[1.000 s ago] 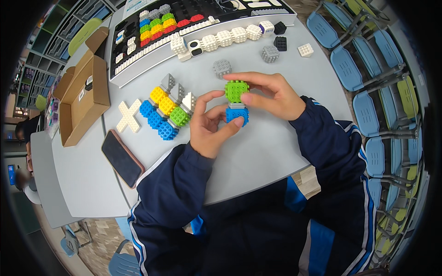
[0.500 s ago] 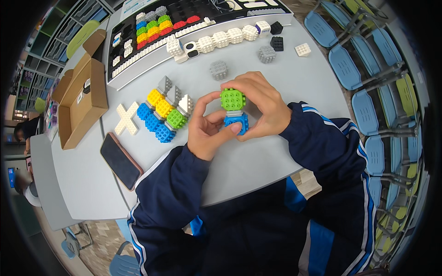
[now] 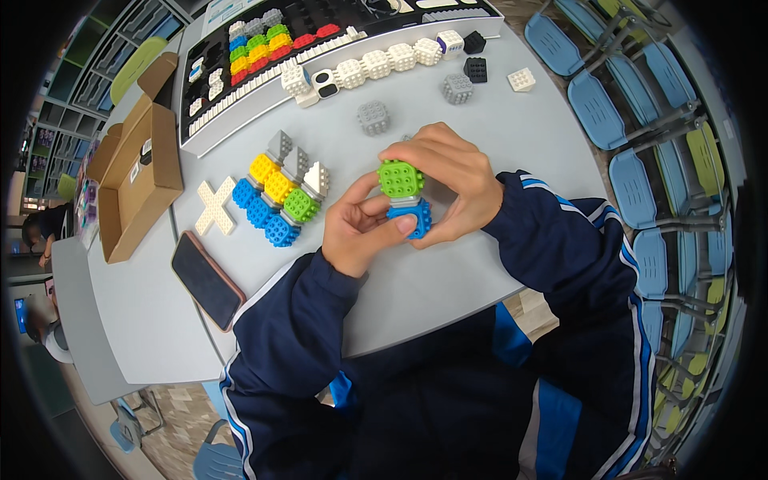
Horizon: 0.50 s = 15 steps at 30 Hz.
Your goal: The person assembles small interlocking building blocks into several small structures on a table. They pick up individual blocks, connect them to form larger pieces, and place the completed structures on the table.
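Rows of blue and green chairs (image 3: 604, 120) fill the right side of the room, and we're looking down on a pale grey tabletop (image 3: 456, 284) scattered with studded pieces. Right in the middle, between both hands, we have the short stack — green block (image 3: 400, 179) at the far end, blue block (image 3: 416, 214) nearest us, a thin grey piece (image 3: 405, 202) between them. Our left hand (image 3: 350, 238) has its fingers clamped on the blue block, thumb across the studs. Our right hand (image 3: 458, 186) curves round the other side, fingers closed on the stack from the green block's far edge to the blue end. Just left of that, we've got a cluster of yellow, blue, green, grey and white pieces (image 3: 278, 186), then a cream cross (image 3: 215, 206) — and below it, a phone (image 3: 208, 280). Beyond our hands sits a grey block (image 3: 373, 118).
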Each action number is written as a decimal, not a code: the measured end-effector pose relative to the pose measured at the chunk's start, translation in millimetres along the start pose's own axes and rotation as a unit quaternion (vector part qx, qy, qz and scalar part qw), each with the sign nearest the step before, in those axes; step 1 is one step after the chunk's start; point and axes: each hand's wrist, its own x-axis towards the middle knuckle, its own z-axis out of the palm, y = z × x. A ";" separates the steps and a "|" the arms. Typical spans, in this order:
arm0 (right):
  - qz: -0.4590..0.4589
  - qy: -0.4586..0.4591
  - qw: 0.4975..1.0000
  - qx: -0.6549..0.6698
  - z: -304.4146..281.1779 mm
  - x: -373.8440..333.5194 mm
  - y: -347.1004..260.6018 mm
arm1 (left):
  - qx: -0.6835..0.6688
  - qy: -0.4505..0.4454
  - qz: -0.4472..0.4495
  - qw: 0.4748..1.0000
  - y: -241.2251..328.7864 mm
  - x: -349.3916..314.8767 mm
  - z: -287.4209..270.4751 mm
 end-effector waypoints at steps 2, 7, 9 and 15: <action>0.019 -0.013 1.000 0.004 -1.0 -0.5 0.6 | -0.008 -0.011 -0.005 1.000 -0.1 2.8 -0.3; 0.064 0.002 0.998 0.009 7.6 2.2 -2.7 | -0.001 -0.034 0.005 0.999 -0.5 7.8 -2.3; 0.060 0.022 0.998 0.025 11.9 3.4 -6.6 | -0.008 -0.045 0.003 0.999 -1.3 8.2 -3.7; 0.094 0.012 0.995 0.043 13.4 0.4 -12.7 | -0.010 -0.043 -0.054 0.998 1.7 6.4 -5.9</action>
